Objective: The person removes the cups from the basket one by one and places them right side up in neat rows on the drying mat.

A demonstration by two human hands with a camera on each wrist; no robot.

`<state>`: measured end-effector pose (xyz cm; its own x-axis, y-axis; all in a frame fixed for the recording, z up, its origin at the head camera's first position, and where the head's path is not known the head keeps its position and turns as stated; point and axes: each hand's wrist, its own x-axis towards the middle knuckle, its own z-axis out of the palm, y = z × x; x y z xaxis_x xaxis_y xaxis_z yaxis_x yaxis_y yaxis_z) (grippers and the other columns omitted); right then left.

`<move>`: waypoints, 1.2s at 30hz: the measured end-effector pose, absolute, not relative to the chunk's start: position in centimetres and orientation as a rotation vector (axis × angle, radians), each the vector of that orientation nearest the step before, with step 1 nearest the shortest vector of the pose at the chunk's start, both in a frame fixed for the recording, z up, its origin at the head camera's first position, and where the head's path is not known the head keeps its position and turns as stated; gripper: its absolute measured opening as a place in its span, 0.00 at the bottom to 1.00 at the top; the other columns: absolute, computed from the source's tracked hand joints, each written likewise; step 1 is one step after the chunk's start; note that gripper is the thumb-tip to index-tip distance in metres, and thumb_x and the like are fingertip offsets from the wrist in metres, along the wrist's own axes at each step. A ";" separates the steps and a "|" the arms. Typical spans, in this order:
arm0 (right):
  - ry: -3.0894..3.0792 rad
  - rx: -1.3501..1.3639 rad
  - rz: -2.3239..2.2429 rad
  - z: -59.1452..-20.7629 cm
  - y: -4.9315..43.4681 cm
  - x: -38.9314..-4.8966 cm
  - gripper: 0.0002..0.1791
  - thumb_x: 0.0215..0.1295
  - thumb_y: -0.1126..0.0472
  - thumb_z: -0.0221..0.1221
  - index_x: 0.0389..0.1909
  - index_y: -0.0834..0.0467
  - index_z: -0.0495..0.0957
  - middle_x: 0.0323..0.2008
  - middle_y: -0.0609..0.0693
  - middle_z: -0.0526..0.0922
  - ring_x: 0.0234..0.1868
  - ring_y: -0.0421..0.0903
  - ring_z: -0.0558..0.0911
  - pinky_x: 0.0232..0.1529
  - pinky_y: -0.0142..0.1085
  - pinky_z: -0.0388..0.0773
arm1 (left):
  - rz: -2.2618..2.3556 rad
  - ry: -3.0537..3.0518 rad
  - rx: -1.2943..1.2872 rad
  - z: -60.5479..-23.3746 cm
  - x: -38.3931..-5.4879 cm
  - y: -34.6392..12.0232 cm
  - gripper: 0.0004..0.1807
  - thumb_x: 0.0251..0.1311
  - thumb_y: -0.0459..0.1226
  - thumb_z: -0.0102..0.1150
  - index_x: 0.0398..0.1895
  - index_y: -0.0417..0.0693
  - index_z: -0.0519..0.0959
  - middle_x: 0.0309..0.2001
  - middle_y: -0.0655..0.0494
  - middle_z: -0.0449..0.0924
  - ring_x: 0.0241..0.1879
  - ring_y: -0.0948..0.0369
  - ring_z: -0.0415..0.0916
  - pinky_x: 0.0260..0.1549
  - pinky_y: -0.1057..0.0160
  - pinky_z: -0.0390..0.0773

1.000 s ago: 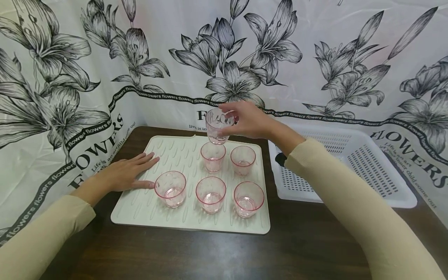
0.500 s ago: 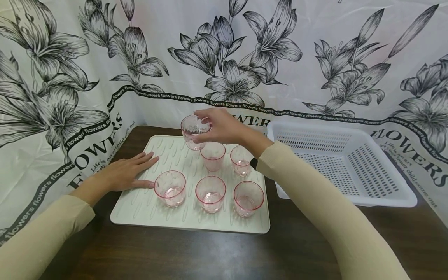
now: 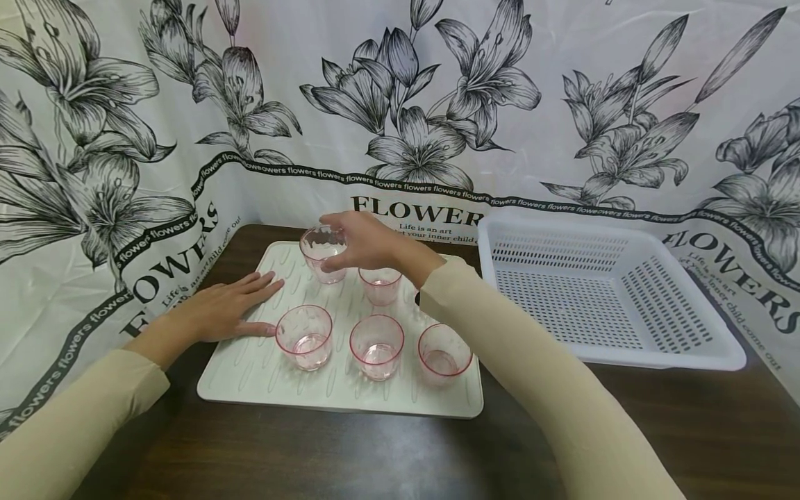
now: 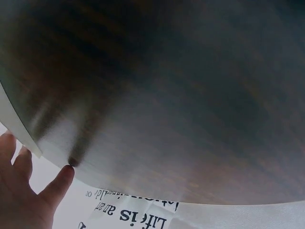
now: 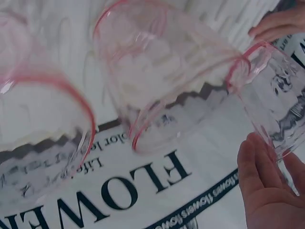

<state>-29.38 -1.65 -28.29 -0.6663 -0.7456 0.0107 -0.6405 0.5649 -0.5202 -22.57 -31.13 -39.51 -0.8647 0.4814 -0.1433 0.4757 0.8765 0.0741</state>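
A clear drinking glass (image 3: 320, 264) with a pink rim is gripped by its side in my right hand (image 3: 362, 239), over the back left part of the pale ribbed drying mat (image 3: 234, 378). Beside it stands another such glass (image 3: 380, 290), partly behind the hand. In front are a left glass (image 3: 305, 342), a middle glass (image 3: 377, 353) and a right glass (image 3: 442, 361), all upright. The back right glass is hidden by my right sleeve. My left hand (image 3: 228, 309) rests spread on the mat's left edge, its thumb tip next to the front left glass.
A white perforated plastic basket (image 3: 600, 305) stands on the dark wooden table (image 3: 387, 458), right of the mat. Behind the table hangs a white flower-printed cloth (image 3: 281, 104).
My right hand has carried the glass from above the back middle leftward and down toward the mat's back left. The left hand has stayed in place.
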 end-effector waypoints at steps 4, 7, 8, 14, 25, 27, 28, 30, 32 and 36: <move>2.586 -1.174 -0.690 -29.2 -2.5 -29.3 0.44 0.60 0.51 0.71 0.73 0.60 0.63 0.68 0.53 0.73 0.64 0.46 0.75 0.64 0.35 0.68 | 0.061 2.891 0.741 -39.5 -22.6 -31.2 0.52 0.58 0.71 0.51 0.78 0.49 0.57 0.77 0.41 0.53 0.74 0.37 0.51 0.58 0.30 0.63; 2.601 -1.173 -0.650 -29.8 -3.0 -29.1 0.42 0.60 0.51 0.70 0.73 0.58 0.64 0.67 0.51 0.73 0.65 0.46 0.74 0.64 0.35 0.67 | 0.062 2.891 0.744 -39.5 -22.6 -31.2 0.52 0.59 0.71 0.51 0.78 0.49 0.57 0.77 0.41 0.53 0.74 0.37 0.51 0.58 0.30 0.63; 2.605 -1.170 -0.645 -29.9 -3.1 -29.1 0.42 0.60 0.51 0.70 0.73 0.58 0.64 0.68 0.51 0.73 0.66 0.46 0.73 0.65 0.35 0.67 | 0.061 2.892 0.744 -39.5 -22.6 -31.2 0.52 0.59 0.71 0.51 0.78 0.49 0.57 0.77 0.41 0.53 0.74 0.37 0.51 0.58 0.30 0.63; 2.587 -1.138 -0.633 -30.7 -3.6 -28.9 0.44 0.59 0.56 0.72 0.73 0.59 0.62 0.70 0.52 0.70 0.67 0.48 0.73 0.64 0.35 0.67 | 0.056 2.901 0.751 -39.4 -22.5 -31.1 0.52 0.59 0.70 0.51 0.78 0.48 0.57 0.76 0.40 0.54 0.73 0.37 0.52 0.59 0.31 0.64; 2.576 -1.059 -0.488 -30.7 -4.0 -28.3 0.43 0.62 0.55 0.69 0.75 0.56 0.59 0.72 0.50 0.66 0.72 0.47 0.64 0.69 0.35 0.61 | 0.063 2.894 0.741 -39.4 -22.3 -30.9 0.52 0.59 0.70 0.51 0.78 0.49 0.57 0.76 0.40 0.54 0.74 0.37 0.51 0.58 0.31 0.63; 2.581 -1.054 -0.472 -30.8 -4.0 -28.3 0.44 0.62 0.54 0.69 0.75 0.56 0.59 0.72 0.50 0.66 0.72 0.47 0.64 0.69 0.35 0.61 | 0.064 2.894 0.742 -39.4 -22.3 -30.9 0.52 0.59 0.70 0.51 0.78 0.49 0.57 0.76 0.41 0.54 0.74 0.37 0.51 0.59 0.31 0.63; 2.583 -1.056 -0.465 -30.7 -4.0 -28.3 0.44 0.63 0.54 0.69 0.75 0.57 0.58 0.72 0.50 0.66 0.72 0.47 0.64 0.69 0.35 0.60 | 0.065 2.894 0.743 -39.4 -22.3 -30.9 0.52 0.59 0.70 0.51 0.78 0.49 0.57 0.76 0.41 0.54 0.74 0.37 0.51 0.58 0.30 0.63; 2.585 -1.070 -0.449 -30.6 -3.9 -28.4 0.44 0.63 0.54 0.69 0.75 0.57 0.58 0.73 0.50 0.65 0.73 0.47 0.63 0.70 0.34 0.59 | 0.064 2.894 0.741 -39.4 -22.3 -30.9 0.52 0.59 0.70 0.51 0.78 0.49 0.57 0.76 0.41 0.54 0.74 0.37 0.51 0.59 0.30 0.63; 2.589 -1.086 -0.447 -30.4 -3.6 -28.6 0.44 0.63 0.53 0.68 0.76 0.58 0.57 0.73 0.51 0.65 0.74 0.46 0.62 0.71 0.33 0.57 | 0.064 2.894 0.741 -39.4 -22.4 -31.0 0.52 0.59 0.70 0.51 0.78 0.49 0.56 0.77 0.41 0.53 0.74 0.37 0.51 0.59 0.30 0.63; 2.583 -1.078 -0.483 -29.6 -2.7 -29.0 0.45 0.64 0.50 0.67 0.76 0.57 0.56 0.74 0.51 0.63 0.75 0.46 0.60 0.72 0.34 0.55 | 0.067 2.893 0.740 -39.4 -22.5 -31.0 0.52 0.59 0.70 0.51 0.78 0.49 0.56 0.77 0.41 0.53 0.74 0.37 0.51 0.59 0.30 0.62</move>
